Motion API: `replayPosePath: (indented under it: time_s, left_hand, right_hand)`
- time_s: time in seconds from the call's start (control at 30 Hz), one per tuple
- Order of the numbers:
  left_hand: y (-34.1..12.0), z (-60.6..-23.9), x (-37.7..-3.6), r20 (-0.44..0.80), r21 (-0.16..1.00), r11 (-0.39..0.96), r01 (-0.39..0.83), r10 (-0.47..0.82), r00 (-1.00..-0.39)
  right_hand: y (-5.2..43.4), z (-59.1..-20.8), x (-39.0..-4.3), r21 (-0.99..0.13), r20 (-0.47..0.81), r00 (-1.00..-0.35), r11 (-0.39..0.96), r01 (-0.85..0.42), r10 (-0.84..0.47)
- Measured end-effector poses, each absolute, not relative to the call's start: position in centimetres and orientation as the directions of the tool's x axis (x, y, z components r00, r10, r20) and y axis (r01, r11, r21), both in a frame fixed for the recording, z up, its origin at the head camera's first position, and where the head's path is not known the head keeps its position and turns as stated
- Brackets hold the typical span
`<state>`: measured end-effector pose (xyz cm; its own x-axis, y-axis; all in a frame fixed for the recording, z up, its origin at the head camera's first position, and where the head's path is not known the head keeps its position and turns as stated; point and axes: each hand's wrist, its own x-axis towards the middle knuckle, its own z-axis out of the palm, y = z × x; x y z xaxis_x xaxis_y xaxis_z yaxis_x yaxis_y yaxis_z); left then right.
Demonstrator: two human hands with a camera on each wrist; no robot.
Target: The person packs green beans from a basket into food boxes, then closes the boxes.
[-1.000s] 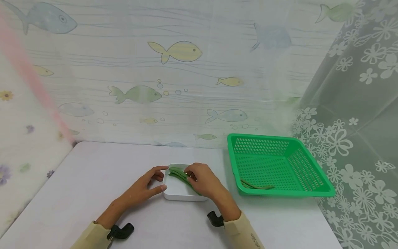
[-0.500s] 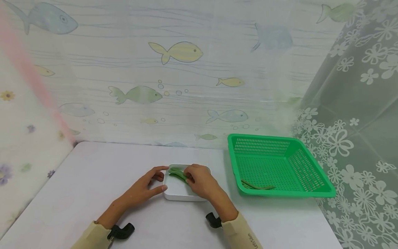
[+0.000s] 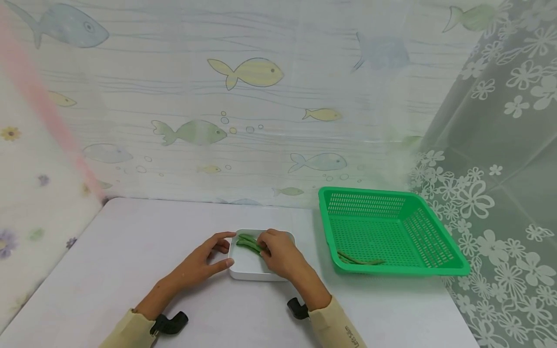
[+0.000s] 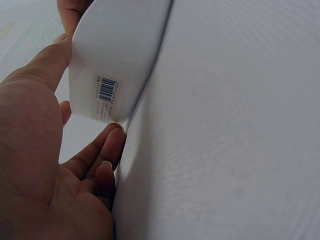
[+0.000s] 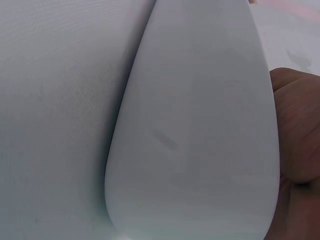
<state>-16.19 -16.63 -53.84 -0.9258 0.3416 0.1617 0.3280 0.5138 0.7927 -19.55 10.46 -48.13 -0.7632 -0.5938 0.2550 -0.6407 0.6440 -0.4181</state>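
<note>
Green beans [image 3: 249, 243], long slender pods, lie in a small white square ceramic dish [image 3: 245, 270] near the front middle of the pale table [image 3: 130, 241]; a couple more pods [image 3: 360, 260] lie at the near edge of the green perforated plastic basket [image 3: 435, 241], which stands to the right of the dish and apart from it. Judged from this layout, a few pods sit in the basket while several are left in the dish, so the work appears to be at an early or middle stage.

Fingers of the right hand [image 3: 278, 251] curl down over the pods at the far right of the dish and seem to pinch one; the exact contact is hidden by the knuckles. The left hand [image 3: 204, 261] frames the dish's left side, forefinger along the far rim, thumb on the near left corner. In the left wrist view the fingers [image 4: 97, 160] press the dish's barcode-labelled wall [image 4: 112, 75]. Both forearms, in cream sleeves [image 3: 335, 328], reach in from the near table edge.
</note>
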Motion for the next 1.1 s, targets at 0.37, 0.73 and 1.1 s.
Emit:
replayPosePath:
  time_s: [0.37, 0.73, 1.1]
  left_hand:
    - [-16.7, -53.9, -16.2, 0.162, 0.795, 0.511, 0.327, 0.34, -0.926]
    - [-16.7, -53.6, -16.3, 0.165, 0.794, 0.508, 0.335, 0.35, -0.922]
    - [-16.7, -53.8, -16.2, 0.152, 0.795, 0.514, 0.321, 0.344, -0.927]
  right_hand:
    - [10.4, -48.4, -19.5, -0.398, 0.279, -0.748, 0.637, -0.66, -0.602]
    - [10.7, -47.6, -18.9, -0.355, 0.264, -0.749, 0.661, -0.661, -0.607]
    - [12.2, -45.2, -16.9, -0.355, 0.294, -0.751, 0.662, -0.661, -0.592]
